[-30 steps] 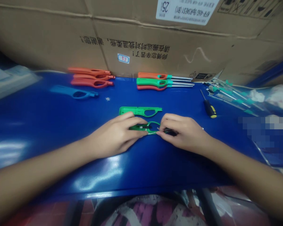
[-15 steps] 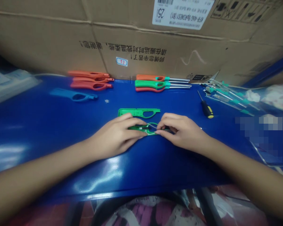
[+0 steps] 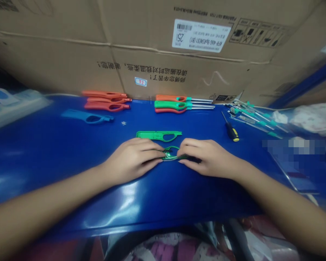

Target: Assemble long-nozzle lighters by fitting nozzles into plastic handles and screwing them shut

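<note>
A green lighter casing half [image 3: 170, 156] lies on the blue table between my hands, its trigger loop and a pale wire showing. My left hand [image 3: 137, 156] is closed round the casing's left part, thumb and fingertips pressed on it. On its right end, the fingers of my right hand [image 3: 203, 154] pinch the casing; what lies beneath them is mostly hidden. Just beyond, a second green casing half [image 3: 154, 135] rests with its hollow side up, apart from both hands.
Red-orange casings [image 3: 105, 106] and a blue casing [image 3: 88, 117] lie at left near small screws [image 3: 124, 123]. Assembled long lighters [image 3: 170, 105] sit against the cardboard box [image 3: 146, 50]. A screwdriver [image 3: 231, 131] and metal lighter tubes [image 3: 256, 115] are at right.
The view has tilted slightly upward. My left fingers have slid over more of the casing's inner parts, and my right fingers have shifted slightly on its right end.
</note>
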Demonstrator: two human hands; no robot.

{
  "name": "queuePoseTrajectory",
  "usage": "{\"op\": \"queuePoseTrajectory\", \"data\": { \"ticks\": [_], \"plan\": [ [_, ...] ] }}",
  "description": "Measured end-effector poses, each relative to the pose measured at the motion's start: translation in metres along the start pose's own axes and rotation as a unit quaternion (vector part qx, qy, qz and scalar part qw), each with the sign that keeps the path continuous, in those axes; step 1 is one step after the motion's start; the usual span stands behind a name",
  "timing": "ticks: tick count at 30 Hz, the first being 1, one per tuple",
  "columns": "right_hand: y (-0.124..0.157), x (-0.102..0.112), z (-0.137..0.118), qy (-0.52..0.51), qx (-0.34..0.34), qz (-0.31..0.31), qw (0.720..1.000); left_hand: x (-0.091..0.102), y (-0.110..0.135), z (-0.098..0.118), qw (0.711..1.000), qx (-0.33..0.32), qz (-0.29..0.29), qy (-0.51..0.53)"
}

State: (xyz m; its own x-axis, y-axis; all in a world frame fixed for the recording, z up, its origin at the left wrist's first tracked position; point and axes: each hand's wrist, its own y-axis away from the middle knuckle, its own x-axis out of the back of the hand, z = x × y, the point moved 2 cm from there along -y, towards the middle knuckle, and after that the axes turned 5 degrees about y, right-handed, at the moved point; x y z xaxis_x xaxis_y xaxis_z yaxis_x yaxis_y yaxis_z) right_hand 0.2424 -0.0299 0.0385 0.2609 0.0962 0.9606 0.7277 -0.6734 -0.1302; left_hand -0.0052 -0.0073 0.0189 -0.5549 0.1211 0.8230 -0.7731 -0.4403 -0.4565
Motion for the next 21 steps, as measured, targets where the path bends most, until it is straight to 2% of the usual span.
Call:
{"op": "queuePoseTrajectory", "data": {
  "ticks": [5,8,10,12,13,14,16,17,21],
  "plan": [
    [0.000,0.001,-0.001,-0.021,0.022,0.005,1.000,0.001,0.001,0.001,1.000,0.002,-0.003,0.009],
    [0.000,0.009,0.015,-0.020,-0.001,0.090,0.996,-0.001,0.001,0.001,1.000,-0.007,-0.022,0.010],
    [0.003,0.021,0.038,0.043,-0.072,0.173,0.981,-0.002,0.001,0.001,0.999,-0.020,-0.032,0.005],
    [0.011,0.034,0.069,0.117,-0.196,0.222,0.948,-0.003,0.001,0.001,0.999,-0.030,-0.040,-0.003],
    [0.018,0.040,0.086,0.147,-0.268,0.224,0.925,-0.003,0.001,0.002,0.998,-0.034,-0.043,-0.006],
    [0.025,0.046,0.102,0.177,-0.346,0.211,0.897,-0.003,0.001,0.002,0.998,-0.037,-0.045,-0.008],
    [0.043,0.054,0.131,0.215,-0.506,0.141,0.823,-0.003,0.001,0.003,0.998,-0.044,-0.047,-0.010],
    [0.052,0.056,0.142,0.218,-0.544,0.124,0.800,-0.002,0.001,0.003,0.998,-0.047,-0.048,-0.010],
    [0.074,0.058,0.167,0.206,-0.628,0.075,0.747,-0.001,0.001,0.005,0.997,-0.059,-0.047,-0.018]
  ]
}}
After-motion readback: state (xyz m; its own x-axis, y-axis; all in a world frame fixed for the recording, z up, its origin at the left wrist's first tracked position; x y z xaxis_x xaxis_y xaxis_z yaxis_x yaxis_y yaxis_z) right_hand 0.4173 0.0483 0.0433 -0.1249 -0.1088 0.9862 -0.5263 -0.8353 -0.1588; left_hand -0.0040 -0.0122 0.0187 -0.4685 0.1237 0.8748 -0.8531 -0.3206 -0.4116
